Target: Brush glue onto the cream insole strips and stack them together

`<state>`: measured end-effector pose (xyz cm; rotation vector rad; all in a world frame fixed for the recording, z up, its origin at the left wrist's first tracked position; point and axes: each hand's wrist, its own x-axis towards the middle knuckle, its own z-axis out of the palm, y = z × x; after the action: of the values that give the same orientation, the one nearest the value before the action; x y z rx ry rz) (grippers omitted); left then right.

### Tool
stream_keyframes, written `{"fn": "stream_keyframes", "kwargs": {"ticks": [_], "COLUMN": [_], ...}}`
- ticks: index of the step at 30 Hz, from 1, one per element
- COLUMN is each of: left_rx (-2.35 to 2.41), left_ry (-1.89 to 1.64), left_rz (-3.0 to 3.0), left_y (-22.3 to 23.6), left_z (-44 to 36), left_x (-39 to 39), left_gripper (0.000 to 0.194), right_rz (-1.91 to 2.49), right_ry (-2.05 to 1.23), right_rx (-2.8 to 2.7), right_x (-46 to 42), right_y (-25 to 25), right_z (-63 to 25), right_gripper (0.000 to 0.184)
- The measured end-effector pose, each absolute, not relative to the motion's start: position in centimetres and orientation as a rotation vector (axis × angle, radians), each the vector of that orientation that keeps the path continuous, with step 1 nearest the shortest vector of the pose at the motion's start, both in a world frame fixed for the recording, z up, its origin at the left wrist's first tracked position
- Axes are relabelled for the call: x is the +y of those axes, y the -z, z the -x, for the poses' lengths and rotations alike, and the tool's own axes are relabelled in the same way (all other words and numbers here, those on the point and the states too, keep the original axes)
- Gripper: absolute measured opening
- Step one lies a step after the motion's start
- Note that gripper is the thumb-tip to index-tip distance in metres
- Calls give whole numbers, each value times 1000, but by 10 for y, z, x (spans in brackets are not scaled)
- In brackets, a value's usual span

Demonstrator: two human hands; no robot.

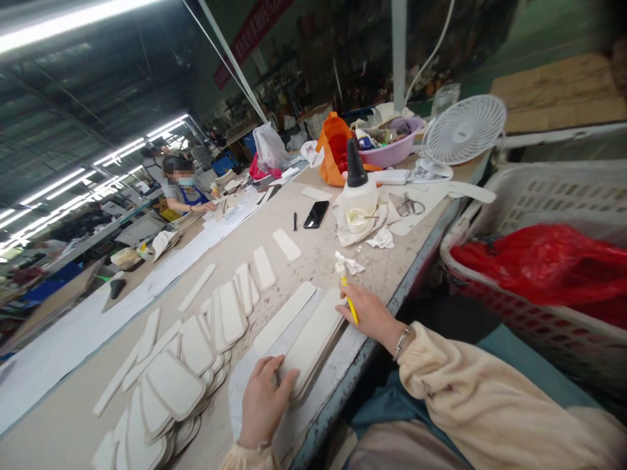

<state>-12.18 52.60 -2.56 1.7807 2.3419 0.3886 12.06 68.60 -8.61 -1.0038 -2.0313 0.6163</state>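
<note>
My right hand (367,310) is closed round a slim yellow-handled tool (351,303); its pale far end is beside crumpled white tissue (349,263), and its kind is unclear. The fingers of that hand also touch the far end of a stack of white strips (313,343), long with rounded ends. At the stack's near end, my left hand (264,398) grips it between thumb and fingers. Another white strip (285,318) lies alongside on a pale sheet. To the left, many similar white pieces (176,385) are fanned out in overlapping piles.
A white glue bottle with a black nozzle (360,189), a phone (316,214), scissors (410,205), an orange bag (333,147) and a fan (463,130) stand farther back. At right is a white basket (539,176) with red plastic. A co-worker (183,189) sits across.
</note>
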Motion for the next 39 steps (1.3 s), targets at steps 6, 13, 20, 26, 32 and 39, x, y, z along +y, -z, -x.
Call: {"fn": "stream_keyframes", "kwargs": {"ticks": [6, 13, 20, 26, 32, 39], "left_rx": [2370, 2410, 2434, 2442, 2522, 2051], "left_ry": [-345, -204, -116, -210, -378, -1328], "left_rz": [-1716, -1690, -1526, -1505, -1434, -953], "left_y": [20, 17, 15, 12, 9, 17], "left_z": [117, 116, 111, 101, 93, 91], "left_x": [529, 529, 511, 508, 508, 512], "left_gripper": [38, 48, 60, 54, 38, 33], "right_rz": [1018, 1022, 1031, 1036, 1051, 992], "right_ry": [-607, -612, -607, -584, -595, -611], "right_rx": [-2034, -2041, -2084, -2088, -2076, -1979], "right_x": [686, 686, 687, 687, 686, 686], "right_y": [83, 84, 87, 89, 90, 93], "right_z": [-122, -123, -121, -120, -119, -119], "right_gripper": [15, 17, 19, 18, 18, 19]}}
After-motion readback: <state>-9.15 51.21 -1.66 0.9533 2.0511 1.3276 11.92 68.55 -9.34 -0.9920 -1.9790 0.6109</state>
